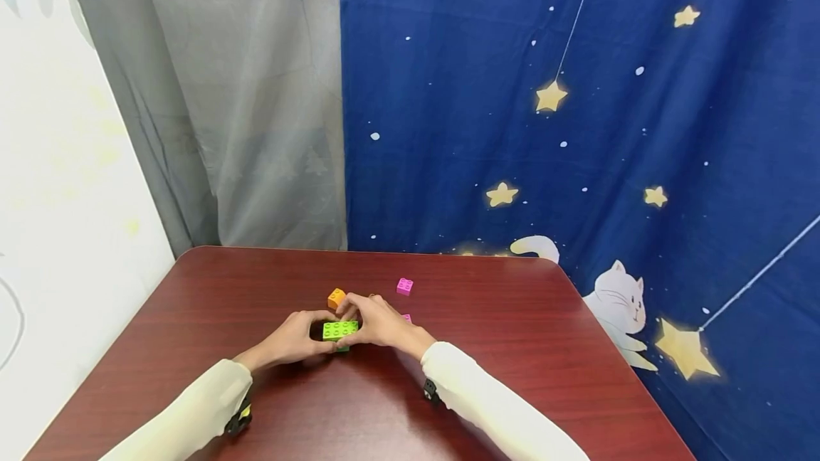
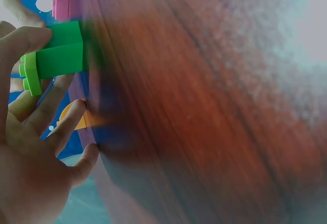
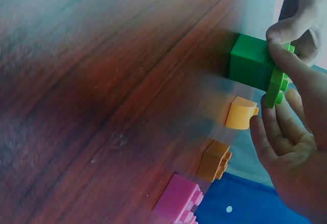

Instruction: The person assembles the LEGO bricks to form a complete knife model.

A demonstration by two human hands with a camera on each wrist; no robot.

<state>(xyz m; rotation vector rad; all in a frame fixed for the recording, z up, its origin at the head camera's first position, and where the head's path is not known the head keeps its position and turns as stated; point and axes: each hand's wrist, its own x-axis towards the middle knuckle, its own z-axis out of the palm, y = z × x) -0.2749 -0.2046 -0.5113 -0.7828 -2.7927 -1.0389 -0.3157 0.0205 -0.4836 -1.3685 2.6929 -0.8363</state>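
Observation:
A light green plate brick (image 1: 339, 331) with studs on top sits on a taller dark green block (image 2: 61, 55) near the middle of the table. My left hand (image 1: 295, 338) holds the light green plate brick from the left, thumb at its near side and fingers behind. From the right, my right hand (image 1: 379, 323) pinches the same plate brick, its thumb at the near right corner. In the right wrist view the plate (image 3: 276, 87) lies along the studded end of the dark green block (image 3: 251, 62).
Just beyond the hands is a yellow-orange curved block (image 3: 240, 113), with a darker orange block (image 3: 212, 160) near it. One pink brick (image 1: 405, 286) lies farther back; another pink brick (image 1: 407, 318) is partly hidden behind my right hand. Curtains hang behind the dark red table (image 1: 512, 347).

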